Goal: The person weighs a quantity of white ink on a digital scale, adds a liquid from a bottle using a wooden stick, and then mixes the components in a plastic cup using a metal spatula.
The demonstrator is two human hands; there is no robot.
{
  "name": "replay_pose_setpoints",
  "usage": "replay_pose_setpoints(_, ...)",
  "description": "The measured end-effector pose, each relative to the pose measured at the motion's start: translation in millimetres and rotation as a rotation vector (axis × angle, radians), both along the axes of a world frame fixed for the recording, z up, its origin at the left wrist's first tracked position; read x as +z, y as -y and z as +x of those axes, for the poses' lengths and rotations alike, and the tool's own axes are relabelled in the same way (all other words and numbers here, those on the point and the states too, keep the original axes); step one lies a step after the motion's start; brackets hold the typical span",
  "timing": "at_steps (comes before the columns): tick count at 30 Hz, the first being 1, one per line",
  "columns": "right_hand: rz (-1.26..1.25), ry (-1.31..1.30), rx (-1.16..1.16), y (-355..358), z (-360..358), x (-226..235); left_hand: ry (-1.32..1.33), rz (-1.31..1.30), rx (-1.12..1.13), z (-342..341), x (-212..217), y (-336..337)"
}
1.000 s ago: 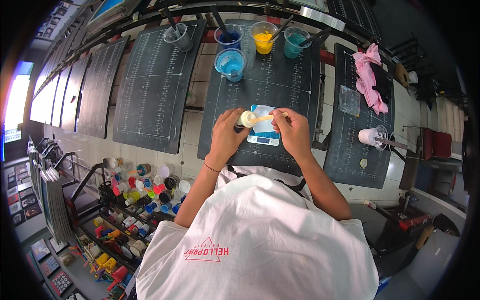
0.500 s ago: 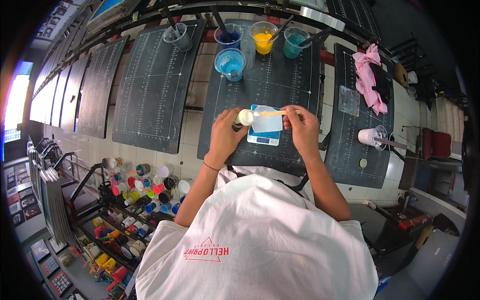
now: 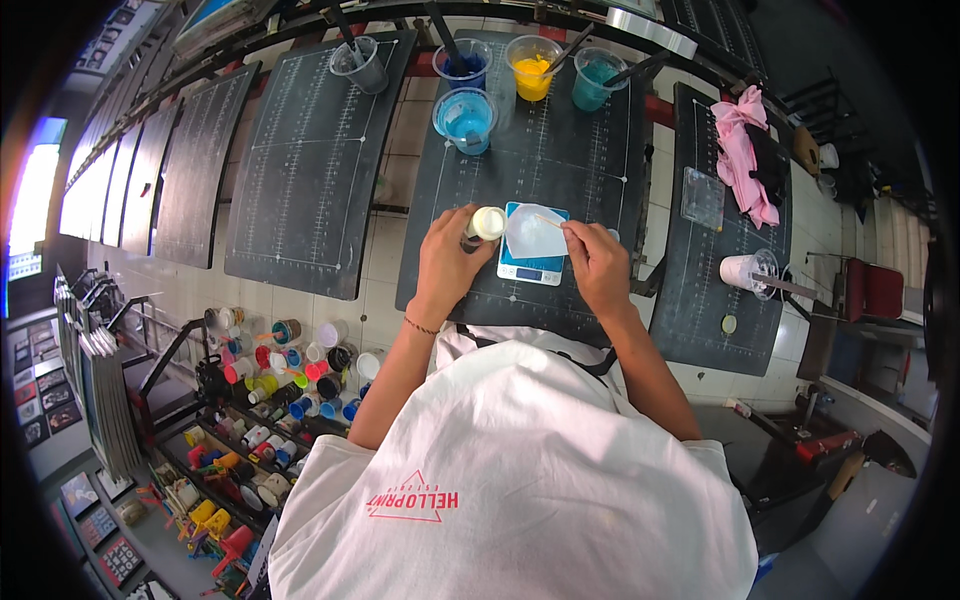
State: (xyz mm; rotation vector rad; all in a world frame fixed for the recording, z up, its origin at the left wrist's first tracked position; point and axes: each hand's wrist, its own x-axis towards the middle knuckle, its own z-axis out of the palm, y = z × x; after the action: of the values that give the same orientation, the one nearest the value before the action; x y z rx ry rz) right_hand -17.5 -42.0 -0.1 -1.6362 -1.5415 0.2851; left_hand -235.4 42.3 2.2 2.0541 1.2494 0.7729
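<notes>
My left hand (image 3: 448, 258) is closed around a small jar (image 3: 488, 223) with pale, cream-coloured contents, just left of a compact blue-and-white digital scale (image 3: 537, 274). A sheet of white paper (image 3: 530, 240) lies on the scale's top, with some white material on it. Between the fingertips of my right hand (image 3: 602, 268) is a flat wooden stick (image 3: 551, 221). Its tip points left over the paper; whether it touches the paper I cannot tell. The scale sits on a dark board (image 3: 480, 190) printed with white measuring marks.
Beyond the scale stand plastic cups of light blue (image 3: 467, 122), dark blue (image 3: 464, 66), yellow (image 3: 531, 75) and teal (image 3: 594, 85) paint. On the right board are pink cloth (image 3: 740, 160), a clear box (image 3: 703, 196) and a tipped cup (image 3: 748, 272). Several paint containers (image 3: 300, 365) crowd the lower left.
My right hand has lowered and come nearer, and the stick has moved from the jar's mouth to over the paper. The jar has shifted slightly left and farther away.
</notes>
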Motion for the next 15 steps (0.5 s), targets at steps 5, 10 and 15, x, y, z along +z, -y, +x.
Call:
replay_pose_setpoints(5,-0.032,-0.172,-0.078,-0.7,2.6,2.5,0.012,-0.001,-0.016,0.8,2.0,0.8)
replay_pose_setpoints(10,-0.104,-0.478,-0.151,1.1,2.0,10.6,0.014,0.005,-0.022,0.1,0.0,0.9)
replay_pose_setpoints(15,-0.162,-0.705,-0.126,1.0,-5.5,38.1,0.006,-0.001,-0.026,2.1,-1.9,0.8)
